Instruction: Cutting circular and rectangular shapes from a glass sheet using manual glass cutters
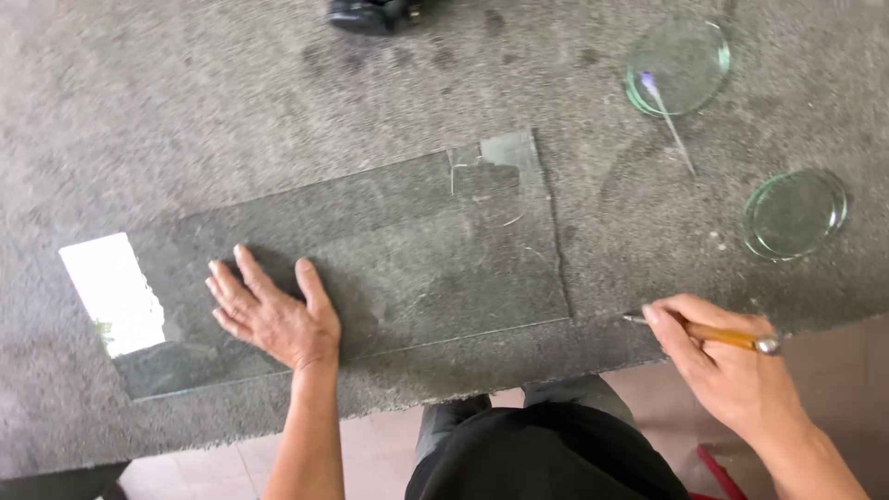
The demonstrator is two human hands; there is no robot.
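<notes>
A clear rectangular glass sheet (407, 259) lies flat on a grey carpeted table (185, 111). My left hand (274, 317) presses flat on the sheet's near left part, fingers spread. My right hand (722, 366) is off the sheet's right edge at the table's front edge, gripping a wooden-handled glass cutter (713, 334) with its metal tip pointing left toward the sheet's near right corner. Curved score lines show near the sheet's far right corner.
Two round glass discs lie at the right: one (678, 65) at the back with a thin purple-tipped stick (665, 109) across it, one (795, 213) nearer. A dark object (370, 14) sits at the table's far edge. Tiled floor and my dark trousers (546, 454) are below.
</notes>
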